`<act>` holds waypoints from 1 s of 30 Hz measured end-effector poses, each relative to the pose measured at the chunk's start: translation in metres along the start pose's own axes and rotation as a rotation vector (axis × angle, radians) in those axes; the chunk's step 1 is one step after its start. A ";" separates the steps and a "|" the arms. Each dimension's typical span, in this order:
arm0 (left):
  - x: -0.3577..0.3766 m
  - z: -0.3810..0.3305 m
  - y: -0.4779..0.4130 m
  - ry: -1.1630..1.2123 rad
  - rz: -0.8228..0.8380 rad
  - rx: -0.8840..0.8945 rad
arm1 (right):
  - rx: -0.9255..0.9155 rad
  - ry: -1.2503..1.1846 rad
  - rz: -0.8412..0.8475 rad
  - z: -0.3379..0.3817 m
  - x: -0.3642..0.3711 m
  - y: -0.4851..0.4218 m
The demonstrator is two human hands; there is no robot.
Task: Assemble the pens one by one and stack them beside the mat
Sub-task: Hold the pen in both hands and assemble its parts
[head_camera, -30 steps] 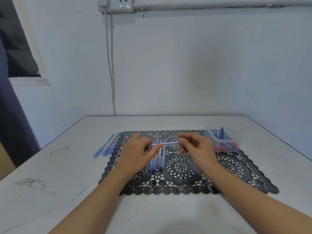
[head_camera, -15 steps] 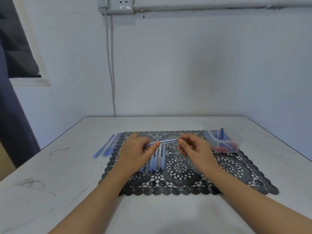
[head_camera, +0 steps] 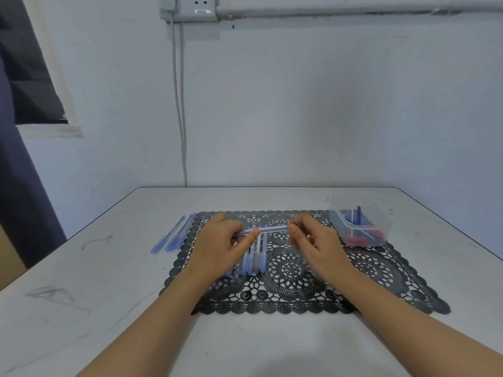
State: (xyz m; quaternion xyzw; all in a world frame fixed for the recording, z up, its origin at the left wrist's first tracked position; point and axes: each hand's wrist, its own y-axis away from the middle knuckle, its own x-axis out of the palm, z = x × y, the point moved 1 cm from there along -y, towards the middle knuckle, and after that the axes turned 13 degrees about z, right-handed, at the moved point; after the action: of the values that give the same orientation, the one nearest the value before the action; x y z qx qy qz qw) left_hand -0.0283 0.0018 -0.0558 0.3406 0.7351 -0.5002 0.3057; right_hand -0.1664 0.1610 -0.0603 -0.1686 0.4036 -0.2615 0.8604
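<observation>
A clear blue pen barrel [head_camera: 268,230] is held level above the black lace mat [head_camera: 367,270]. My left hand [head_camera: 220,247] grips its left end between thumb and fingers. My right hand [head_camera: 313,242] pinches the right end with its fingertips. Several loose blue pen barrels [head_camera: 254,261] lie on the mat under my left hand, partly hidden by it. A few finished blue pens [head_camera: 175,236] lie side by side on the white table [head_camera: 109,308], just left of the mat.
A clear plastic tub [head_camera: 362,223] with blue and red pen parts stands at the mat's far right corner. A wall rises behind the table, with a cable hanging from a socket. A dark curtain hangs at the left.
Both hands and the held pen have shifted slightly away from me; my right fingertips have closed in on the pen's right end.
</observation>
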 end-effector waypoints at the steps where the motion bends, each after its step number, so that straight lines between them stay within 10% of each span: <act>1: 0.000 0.000 0.000 -0.002 0.001 0.002 | -0.008 0.012 -0.003 0.000 0.000 0.000; 30: 0.003 0.004 -0.001 0.014 -0.026 0.035 | -0.010 0.065 0.023 -0.002 -0.001 0.001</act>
State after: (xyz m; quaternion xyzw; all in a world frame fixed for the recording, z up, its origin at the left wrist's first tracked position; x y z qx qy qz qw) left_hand -0.0307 -0.0017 -0.0592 0.3398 0.7326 -0.5148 0.2879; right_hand -0.1682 0.1623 -0.0617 -0.1599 0.4344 -0.2546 0.8490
